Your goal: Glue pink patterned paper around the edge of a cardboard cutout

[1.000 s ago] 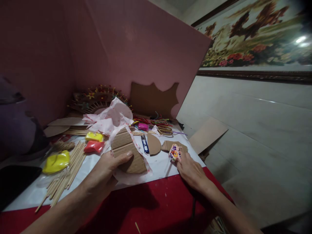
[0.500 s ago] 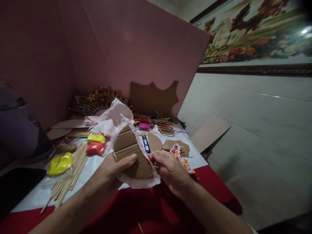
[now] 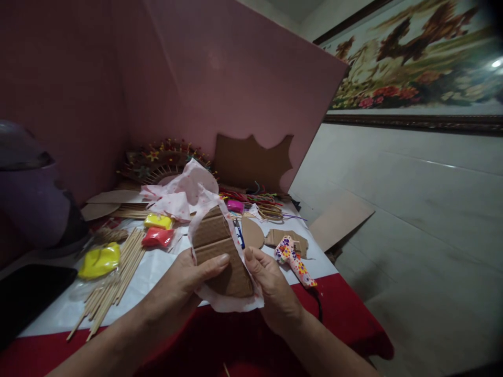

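A curved piece of corrugated cardboard point(image 3: 223, 256) lies on a larger pink-spotted white cloth point(image 3: 236, 305), whose margin shows all around it. My left hand point(image 3: 192, 275) grips both from the left, thumb flat on the cardboard and fingers hidden underneath. At the right edge, my right hand point(image 3: 271, 285) pinches the cloth margin between thumb and fingers. Just beyond the cardboard are blue thread snips point(image 3: 239, 233), partly covered, and a rounded cardboard piece point(image 3: 252, 232). To the right of my right hand lies a flower-patterned glue gun point(image 3: 295, 262) with a black cord.
Wooden sticks point(image 3: 113, 285) and yellow point(image 3: 100, 260) and red clay packets point(image 3: 157, 237) lie on the left. More spotted cloth point(image 3: 188, 188) is heaped behind. Further back are a decorated fan-shaped piece point(image 3: 157, 162), colored cords point(image 3: 255, 197) and a scalloped cardboard sheet point(image 3: 253, 162).
My right hand has turned and closed on the cloth margin, where its fingertips were picking at the edge. The glue gun shows more fully. The view has shifted slightly.
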Action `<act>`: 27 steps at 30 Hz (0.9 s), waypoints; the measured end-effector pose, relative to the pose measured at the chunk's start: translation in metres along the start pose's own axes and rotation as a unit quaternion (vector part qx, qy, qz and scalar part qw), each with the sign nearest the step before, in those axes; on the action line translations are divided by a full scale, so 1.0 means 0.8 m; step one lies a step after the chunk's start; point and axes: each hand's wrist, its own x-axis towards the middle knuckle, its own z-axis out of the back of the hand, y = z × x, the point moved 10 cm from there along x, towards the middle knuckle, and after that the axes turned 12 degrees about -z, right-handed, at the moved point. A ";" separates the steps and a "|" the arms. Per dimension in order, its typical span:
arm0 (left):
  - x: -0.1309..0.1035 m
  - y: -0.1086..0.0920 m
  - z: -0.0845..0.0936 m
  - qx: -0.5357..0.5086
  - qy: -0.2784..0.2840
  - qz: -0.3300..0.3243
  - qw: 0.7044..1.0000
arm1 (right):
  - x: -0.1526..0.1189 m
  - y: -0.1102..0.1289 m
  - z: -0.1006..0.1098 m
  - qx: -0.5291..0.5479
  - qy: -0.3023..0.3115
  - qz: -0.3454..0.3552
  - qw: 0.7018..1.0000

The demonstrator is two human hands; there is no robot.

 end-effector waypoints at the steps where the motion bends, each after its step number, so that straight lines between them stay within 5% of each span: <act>1: 0.000 0.000 0.000 0.000 0.002 0.001 1.000 | 0.000 0.002 0.003 -0.022 -0.006 0.009 1.000; 14: 0.003 0.009 0.007 0.017 -0.006 -0.005 1.000 | -0.004 0.039 0.007 -0.284 -0.059 0.119 0.950; 22: 0.001 0.011 0.007 0.010 -0.025 0.013 1.000 | 0.000 0.037 0.011 -0.276 -0.082 0.106 0.952; 27: 0.003 0.012 0.010 0.002 -0.030 0.024 0.999 | 0.006 0.020 0.034 -0.159 -0.106 0.058 0.980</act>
